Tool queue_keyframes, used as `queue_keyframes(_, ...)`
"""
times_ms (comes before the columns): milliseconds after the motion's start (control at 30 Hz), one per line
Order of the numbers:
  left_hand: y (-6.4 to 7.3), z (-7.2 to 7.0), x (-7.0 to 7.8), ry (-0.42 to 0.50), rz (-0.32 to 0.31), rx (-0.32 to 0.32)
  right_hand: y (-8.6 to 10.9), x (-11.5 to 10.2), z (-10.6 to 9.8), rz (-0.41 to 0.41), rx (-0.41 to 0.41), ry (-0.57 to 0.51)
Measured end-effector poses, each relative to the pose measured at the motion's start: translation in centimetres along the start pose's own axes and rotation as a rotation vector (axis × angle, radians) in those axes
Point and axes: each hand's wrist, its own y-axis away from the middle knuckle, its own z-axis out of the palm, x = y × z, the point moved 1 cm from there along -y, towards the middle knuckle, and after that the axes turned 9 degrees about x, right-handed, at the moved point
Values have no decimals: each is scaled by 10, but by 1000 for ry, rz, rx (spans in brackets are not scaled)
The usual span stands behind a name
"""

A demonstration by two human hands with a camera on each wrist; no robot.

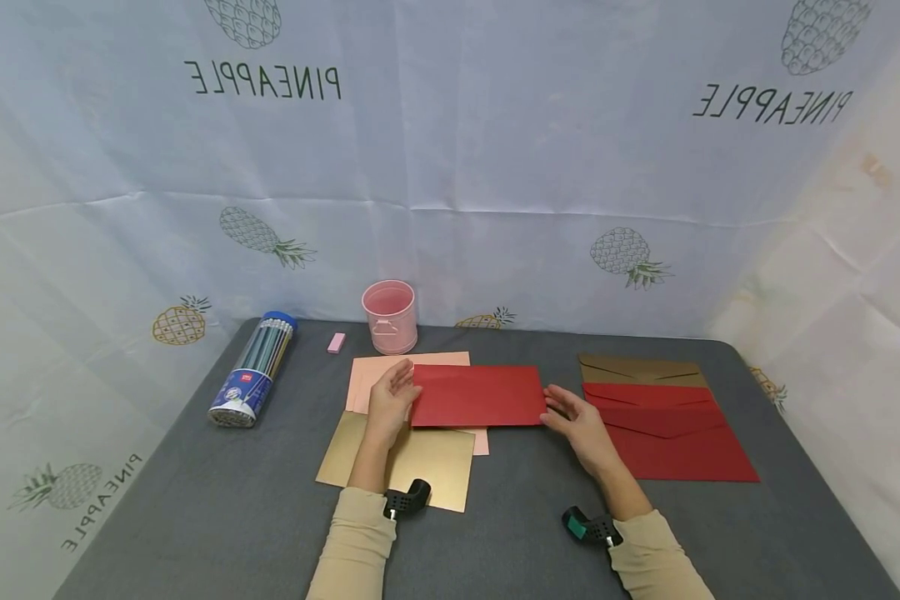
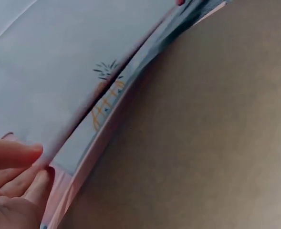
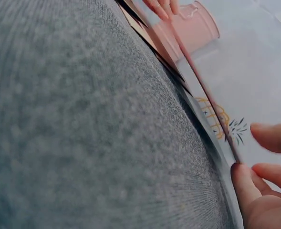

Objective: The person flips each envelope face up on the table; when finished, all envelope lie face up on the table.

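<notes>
A plain red envelope (image 1: 477,395) is held level between both hands, raised off the table. My left hand (image 1: 392,402) pinches its left end; in the left wrist view the fingertips (image 2: 47,174) meet at its thin edge. At the other end my right hand (image 1: 576,423) holds the edge between thumb (image 3: 244,183) and fingers. Under the envelope lie a pale pink envelope (image 1: 365,379) and a gold envelope (image 1: 435,471), partly covered by it and the left forearm. To the right, red envelopes (image 1: 690,458) and a brown envelope (image 1: 637,367) overlap, their flaps showing.
A pink cup (image 1: 392,321) stands at the back of the grey table (image 1: 517,533), with a small pink eraser (image 1: 336,342) left of it. A clear tube of pencils (image 1: 253,371) with a blue lid lies at the left. Pineapple-print cloth (image 1: 495,150) hangs behind.
</notes>
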Motion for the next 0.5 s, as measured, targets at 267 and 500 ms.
queue_keyframes(267,1,3,-1,36,-65,21,1,-1,1,23,22,12)
queue_keyframes(500,-1,3,-2,111,-125,-48,2,-2,0,17,41,7)
